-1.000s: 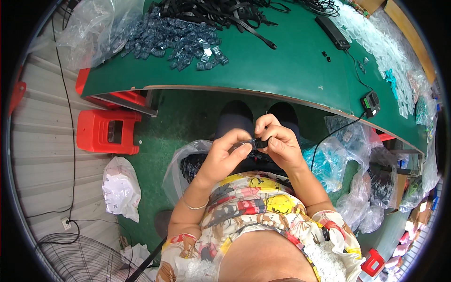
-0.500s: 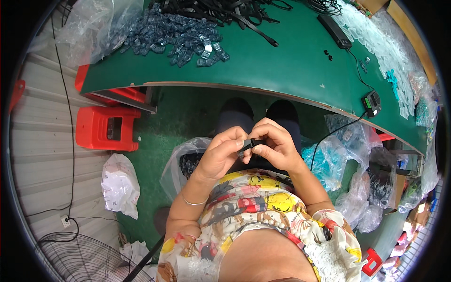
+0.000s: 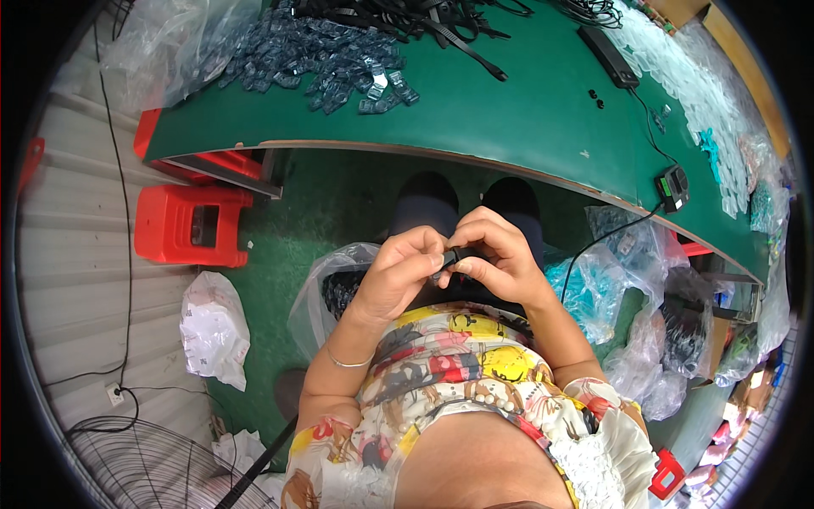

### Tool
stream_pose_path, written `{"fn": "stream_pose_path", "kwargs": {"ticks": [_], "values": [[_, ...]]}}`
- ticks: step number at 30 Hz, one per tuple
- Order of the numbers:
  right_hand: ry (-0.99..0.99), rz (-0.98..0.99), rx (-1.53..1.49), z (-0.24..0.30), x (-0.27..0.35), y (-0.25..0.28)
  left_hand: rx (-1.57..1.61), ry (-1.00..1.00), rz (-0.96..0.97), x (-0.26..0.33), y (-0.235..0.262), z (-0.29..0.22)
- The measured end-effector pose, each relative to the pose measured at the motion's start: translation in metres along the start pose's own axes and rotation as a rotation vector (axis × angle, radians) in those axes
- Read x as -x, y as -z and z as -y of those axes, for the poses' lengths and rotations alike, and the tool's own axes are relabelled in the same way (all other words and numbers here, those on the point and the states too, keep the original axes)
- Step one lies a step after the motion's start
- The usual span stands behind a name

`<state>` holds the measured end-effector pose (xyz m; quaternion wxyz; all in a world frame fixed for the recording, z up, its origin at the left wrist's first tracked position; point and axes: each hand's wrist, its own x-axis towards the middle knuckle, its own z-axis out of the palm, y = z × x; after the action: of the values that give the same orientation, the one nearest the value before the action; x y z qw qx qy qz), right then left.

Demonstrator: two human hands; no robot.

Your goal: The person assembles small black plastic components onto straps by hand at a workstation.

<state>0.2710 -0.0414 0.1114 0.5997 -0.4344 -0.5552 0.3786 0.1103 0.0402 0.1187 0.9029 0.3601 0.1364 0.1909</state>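
Above my lap, my left hand (image 3: 397,273) and my right hand (image 3: 500,259) meet, both closed in pinches. Between their fingertips is a small black piece (image 3: 453,257), gripped from both sides. Fingers cover much of it, so its exact kind does not show. On the green table (image 3: 509,119) beyond my knees lies a heap of dark translucent plastic pieces (image 3: 314,55). Behind these is a tangle of black straps (image 3: 441,30), one end reaching toward me.
A black power adapter (image 3: 607,56) and a small black device (image 3: 672,188) trail cables on the table's right. Clear plastic pieces (image 3: 687,102) spread behind. Red stool (image 3: 161,225) and white bag (image 3: 214,331) stand left; plastic bags (image 3: 627,280) lie right; a wire fan guard (image 3: 153,467) is near left.
My right fingers have shifted slightly upward and curl more over the black piece, which shows less now. Both hands keep their pinch. The whole view has moved a little.
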Motion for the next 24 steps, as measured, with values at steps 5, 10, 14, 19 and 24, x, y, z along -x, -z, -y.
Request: {"fn": "stream_pose_path", "kwargs": {"ticks": [5,10,14,19,24], "values": [[0.164,0.084,0.294,0.007,-0.008,0.006,-0.097,0.025,-0.043,0.001,0.002,-0.003],[0.255,0.088,0.522,0.015,-0.015,0.003,-0.074,0.027,-0.111,-0.001,0.001,0.002],[0.135,-0.085,0.522,0.017,-0.008,0.004,-0.154,-0.085,-0.170,-0.002,0.000,0.004],[-0.259,0.061,0.198,0.012,0.004,0.005,-0.469,-0.179,-0.142,0.000,-0.005,0.004],[-0.466,0.056,-0.188,0.015,0.010,0.001,-0.745,-0.065,0.032,0.002,-0.007,-0.007]]}}
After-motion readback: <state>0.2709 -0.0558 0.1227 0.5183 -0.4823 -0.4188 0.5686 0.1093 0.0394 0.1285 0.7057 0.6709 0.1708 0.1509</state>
